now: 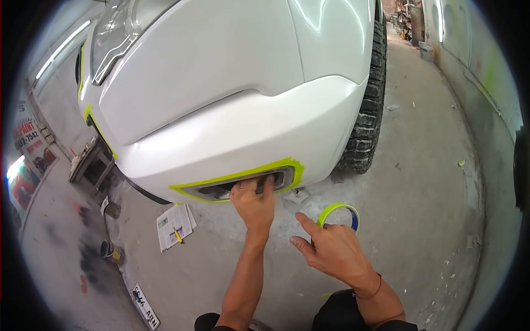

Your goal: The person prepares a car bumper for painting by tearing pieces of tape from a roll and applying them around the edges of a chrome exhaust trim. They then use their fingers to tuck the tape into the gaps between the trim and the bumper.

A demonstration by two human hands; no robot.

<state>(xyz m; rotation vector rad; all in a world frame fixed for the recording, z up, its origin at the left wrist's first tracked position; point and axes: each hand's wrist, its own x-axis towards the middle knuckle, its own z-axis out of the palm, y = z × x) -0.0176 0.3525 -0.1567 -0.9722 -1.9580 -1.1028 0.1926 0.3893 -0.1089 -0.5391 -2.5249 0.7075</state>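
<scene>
The white car bumper (221, 138) fills the upper middle of the head view. Yellow-green masking tape (237, 175) frames a dark recess (284, 177) low in the bumper. My left hand (254, 201) reaches into this recess, its thumb and fingers apart and bent, with some fingertips hidden inside. To its right, my right hand (339, 251) holds a roll of yellow-green masking tape (330, 209), with its other fingers mostly hidden behind the hand. The index finger and thumb of that hand stick out toward the left, apart from each other.
A knobby tire (367, 110) stands right of the bumper. On the floor lie folded newspaper (168, 229) with a yellow tool (178, 236) on it, a can (112, 252) and a license plate (145, 306). A wall (491, 110) runs along the right.
</scene>
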